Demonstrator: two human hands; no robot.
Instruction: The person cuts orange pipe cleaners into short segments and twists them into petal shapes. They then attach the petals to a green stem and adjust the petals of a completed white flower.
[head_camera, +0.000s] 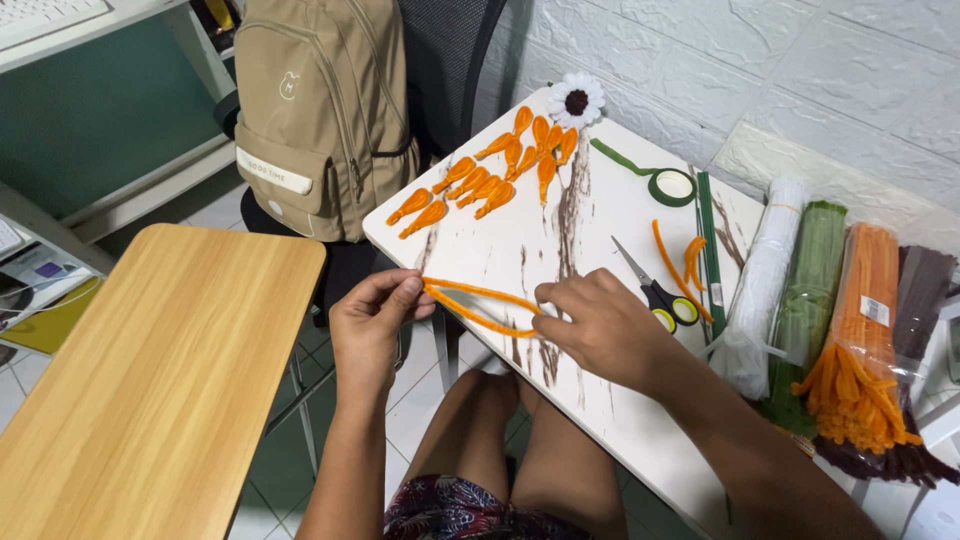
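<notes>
Pinching an orange pipe cleaner (478, 305) at both ends, we are holding it over the near edge of the white marbled table (600, 400): our left hand (372, 325) is nipping the left tip between thumb and fingers, our right hand (600, 325) is closing narrowly on the right end. Scissors (655, 290) are lying just right; finished orange petals (490, 170) are resting farther off.

Fuzzy orange pipe cleaner (480, 305); glossy marble-look tabletop (610, 240); matt wooden desk (160, 370); tan cloth backpack (320, 110).
</notes>
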